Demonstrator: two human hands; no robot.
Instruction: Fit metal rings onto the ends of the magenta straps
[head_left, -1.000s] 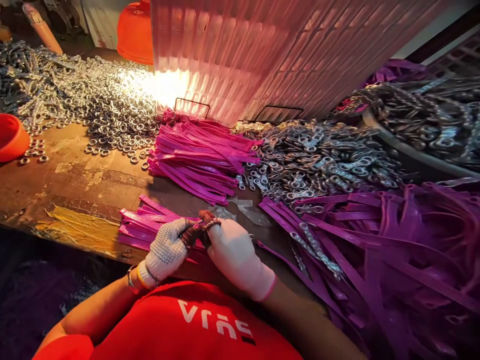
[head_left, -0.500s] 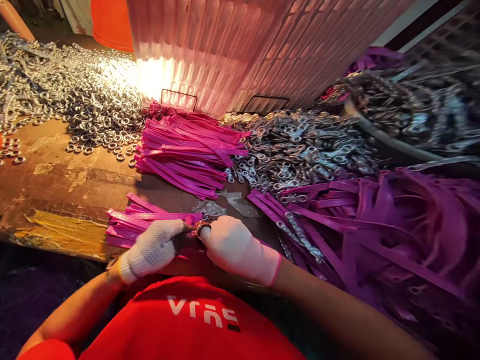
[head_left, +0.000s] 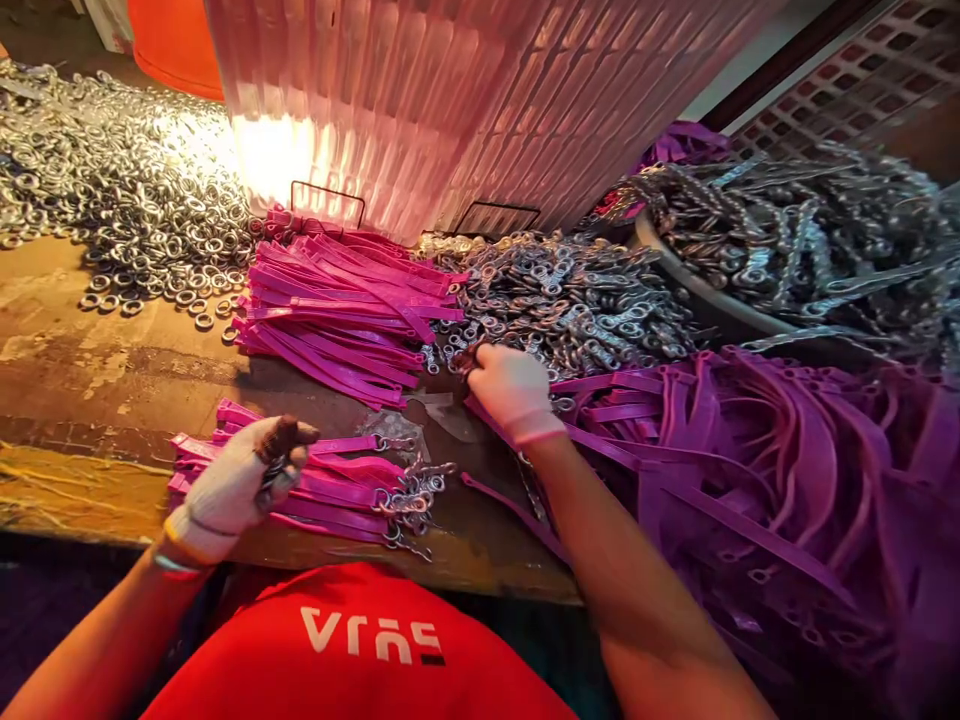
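My left hand (head_left: 232,485), in a white knit glove, is curled closed over a bundle of pink straps (head_left: 349,470). A small bit of metal seems to show between its darkened fingers, too unclear to name. The straps' right ends carry metal rings and twisted metal links (head_left: 412,500). Farther right, my right hand (head_left: 514,388), also gloved, has its fingers pinched together at the near left edge of a heap of twisted metal links (head_left: 570,290). What lies between those fingertips is hidden.
A thick stack of pink straps (head_left: 345,305) lies ahead, beside a spread of metal rings (head_left: 157,220). Purple straps (head_left: 720,450) are heaped at right below a basin (head_left: 675,260) of metal links. Ribbed translucent panels (head_left: 360,90) stand behind.
My hands have parted. The left has drawn back left over the strap bundle, and the right has reached forward to the metal links. The bundle's metal-fitted ends are now uncovered.
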